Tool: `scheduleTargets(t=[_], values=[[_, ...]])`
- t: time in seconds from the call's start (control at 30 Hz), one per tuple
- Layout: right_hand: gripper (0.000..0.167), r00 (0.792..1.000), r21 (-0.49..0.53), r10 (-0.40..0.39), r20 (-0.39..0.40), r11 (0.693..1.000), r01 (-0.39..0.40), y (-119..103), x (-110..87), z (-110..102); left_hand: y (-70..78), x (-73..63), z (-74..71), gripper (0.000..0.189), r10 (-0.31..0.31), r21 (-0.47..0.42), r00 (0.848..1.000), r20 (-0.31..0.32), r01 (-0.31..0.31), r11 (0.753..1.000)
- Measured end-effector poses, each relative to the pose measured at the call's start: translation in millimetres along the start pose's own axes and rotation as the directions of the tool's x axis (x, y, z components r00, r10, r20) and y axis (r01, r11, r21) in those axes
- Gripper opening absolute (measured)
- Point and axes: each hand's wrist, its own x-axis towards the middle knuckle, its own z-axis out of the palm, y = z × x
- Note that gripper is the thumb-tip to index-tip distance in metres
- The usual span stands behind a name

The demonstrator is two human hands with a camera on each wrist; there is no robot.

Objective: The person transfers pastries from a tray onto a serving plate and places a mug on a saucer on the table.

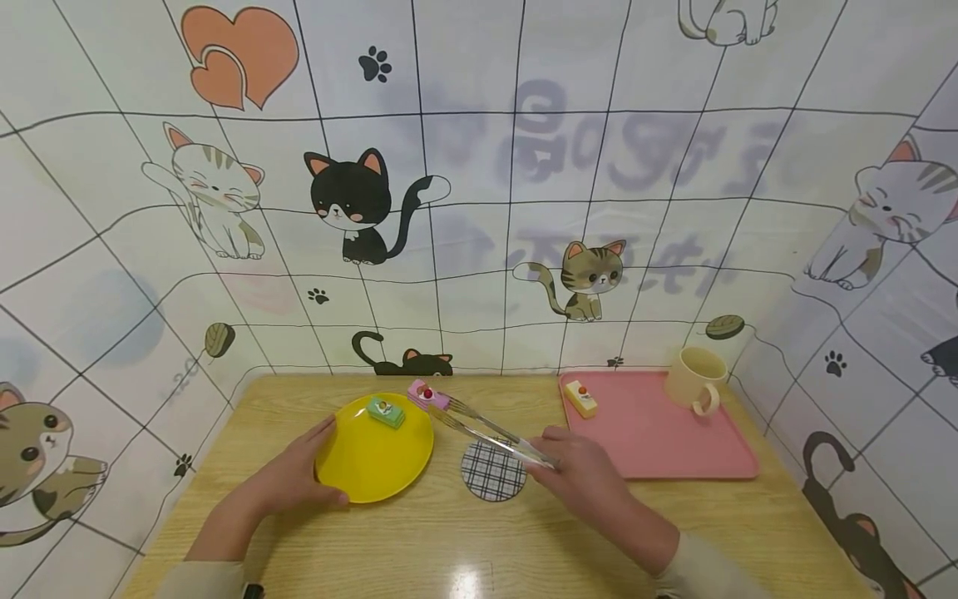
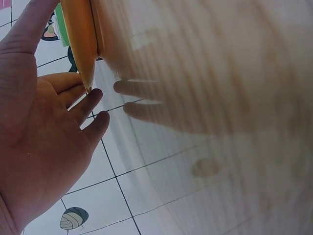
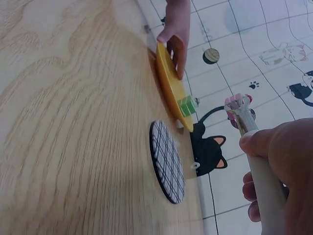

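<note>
Clear-and-silver tongs [image 1: 516, 447] are in my right hand [image 1: 580, 474], pinching a small pink toy cake [image 1: 428, 394] at their tips. The cake has a red berry on top and hangs just above the upper right rim of a round yellow plate [image 1: 374, 466]. A green toy cake [image 1: 385, 412] lies on the plate's far part. My left hand [image 1: 295, 474] holds the plate at its left rim, thumb at the near side and fingers toward the far side. In the left wrist view, the outer fingers [image 2: 85, 107] lie fairly loose by the plate's edge.
A round checked coaster [image 1: 494, 470] lies below the tongs. To the right is a pink tray [image 1: 659, 449] with a yellow toy cake [image 1: 580, 398] at its left corner and a cream mug [image 1: 696, 378] at its far right. A cat-print wall stands behind the wooden table [image 1: 419, 549].
</note>
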Motion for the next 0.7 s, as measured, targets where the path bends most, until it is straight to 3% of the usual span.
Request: scheduleTargets(t=[0.47, 0.7], values=[[0.035, 0.989, -0.046, -0.074, 0.128, 0.996, 0.081, -27.7, 17.2, 26.0, 0.8, 0.8, -0.4, 0.131, 0.012, 0.008, 1.0, -0.004, -0.012, 1.0], [0.036, 0.976, -0.08, -0.072, 0.203, 0.993, 0.09, -36.5, 28.7, 44.8, -0.4, 0.3, -0.1, 0.132, 0.015, 0.009, 1.0, -0.012, -0.015, 1.0]])
